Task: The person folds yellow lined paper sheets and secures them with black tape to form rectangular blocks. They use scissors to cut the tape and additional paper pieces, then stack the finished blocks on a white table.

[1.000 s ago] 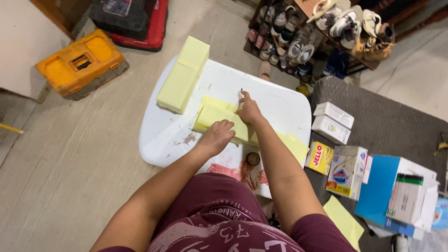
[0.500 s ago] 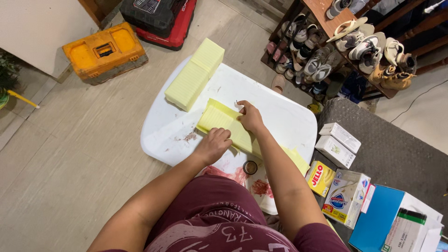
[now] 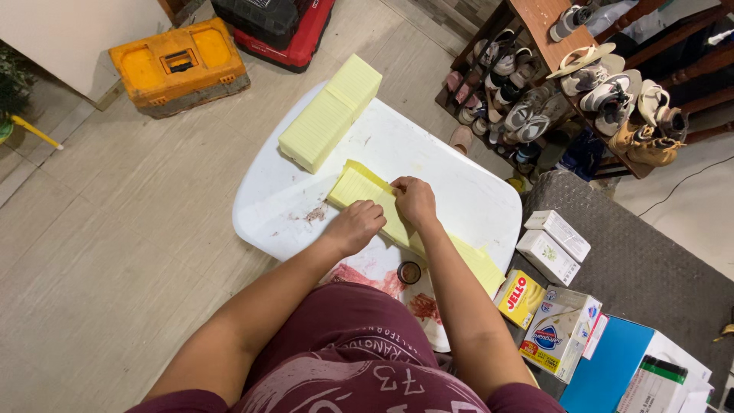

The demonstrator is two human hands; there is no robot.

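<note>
the head camera looks straight down on a white rounded table point(image 3: 451, 164) on a grey tiled floor point(image 3: 99, 252). both hands sit near the table's near edge on a pale yellow flat stack of sheets point(image 3: 359, 187). the left hand point(image 3: 355, 226) is curled into a loose fist and presses down on the stack's near side. the right hand point(image 3: 414, 200) lies on the stack just beside it, fingers bent over the top edge; whether it pinches a sheet cannot be told. the stack lies tilted across the table, and more yellow sheets point(image 3: 478, 264) run from under the right forearm toward the table's right edge.

a longer yellow block point(image 3: 329, 115) lies at the far left of the table, apart from the hands, its end reaching the table's rim. the table is bare between the block and the far right rim. reddish smears mark the surface by the left hand, and a small round dark jar point(image 3: 409, 272) stands near the near edge between the forearms.

left of the table the floor is open up to an orange toolbox point(image 3: 177, 65), shut, so its contents are hidden. to the right, a grey mat point(image 3: 634, 252) holds two white boxes point(image 3: 554, 245), a yellow box point(image 3: 518, 298) and a larger carton point(image 3: 562, 333), all closed. beyond the table a wooden rack point(image 3: 550, 46) holds many shoes and sandals.
</note>
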